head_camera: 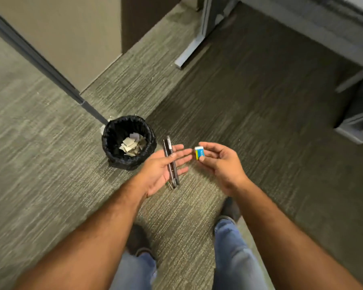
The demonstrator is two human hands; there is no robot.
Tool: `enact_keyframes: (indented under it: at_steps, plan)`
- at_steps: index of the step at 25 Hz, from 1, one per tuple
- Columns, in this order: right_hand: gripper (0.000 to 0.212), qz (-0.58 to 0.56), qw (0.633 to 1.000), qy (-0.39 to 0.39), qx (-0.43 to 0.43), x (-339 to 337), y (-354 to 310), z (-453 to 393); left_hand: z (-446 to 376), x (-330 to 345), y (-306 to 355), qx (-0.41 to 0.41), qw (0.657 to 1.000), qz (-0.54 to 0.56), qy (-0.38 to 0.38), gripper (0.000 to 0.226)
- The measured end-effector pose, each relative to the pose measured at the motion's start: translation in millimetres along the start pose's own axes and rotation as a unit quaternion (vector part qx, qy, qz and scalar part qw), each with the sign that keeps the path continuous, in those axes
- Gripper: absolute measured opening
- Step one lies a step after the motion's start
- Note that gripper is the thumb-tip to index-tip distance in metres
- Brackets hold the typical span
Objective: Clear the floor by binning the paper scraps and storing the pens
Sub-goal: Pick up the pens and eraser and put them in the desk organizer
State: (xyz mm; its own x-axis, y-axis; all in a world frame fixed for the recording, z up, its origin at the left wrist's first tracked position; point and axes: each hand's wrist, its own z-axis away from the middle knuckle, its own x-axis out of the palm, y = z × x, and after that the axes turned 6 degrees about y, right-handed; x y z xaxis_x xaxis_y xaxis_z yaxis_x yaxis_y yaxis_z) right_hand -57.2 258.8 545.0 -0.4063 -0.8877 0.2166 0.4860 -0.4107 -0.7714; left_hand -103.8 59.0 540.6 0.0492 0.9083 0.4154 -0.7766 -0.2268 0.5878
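Observation:
My left hand (161,172) is palm up in the middle of the view, with a bundle of dark pens (170,162) lying across its fingers and pinned by the thumb. My right hand (220,164) is beside it, pinching a small eraser (199,153) with a blue, yellow and white sleeve between thumb and fingertips. A small bin (128,141) lined with a black bag stands on the carpet just left of my left hand. Paper scraps (132,144) lie inside it.
Grey-green carpet (249,114) covers the floor. A partition wall with a dark base strip (44,65) runs from upper left down to the bin. A desk leg and foot (193,45) stand at the top, a grey cabinet (358,120) at right. My shoes and jeans are below.

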Motion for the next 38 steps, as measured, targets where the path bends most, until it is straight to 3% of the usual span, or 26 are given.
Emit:
enact_keyframes:
  at_steps: [6, 12, 20, 27, 38]
  plan:
    - [0.038, -0.054, 0.988, 0.078, -0.117, 3.9, -113.9, 109.4, 82.9, 109.1, 98.5, 0.041, 0.991, -0.098, -0.086, 0.028]
    - [0.04, -0.048, 0.974, 0.115, -0.189, -61.7, -216.3, 156.9, 115.0, 234.1, 138.9, 0.052, 0.976, -0.141, -0.155, 0.028]
    - [0.039, 0.024, 0.962, 0.142, -0.233, -208.8, -338.4, 171.3, 107.5, 427.6, 139.8, 0.071, 0.969, -0.178, -0.153, 0.03]
    - [0.043, -0.008, 0.958, 0.178, -0.226, -315.6, -397.5, 175.9, 87.9, 556.9, 116.8, 0.043, 0.97, -0.165, -0.172, 0.03]
    - [0.039, -0.062, 0.907, 0.347, -0.231, -453.3, -464.1, 149.7, -5.5, 737.9, 95.0, -0.004, 0.929, -0.234, -0.287, 0.032]
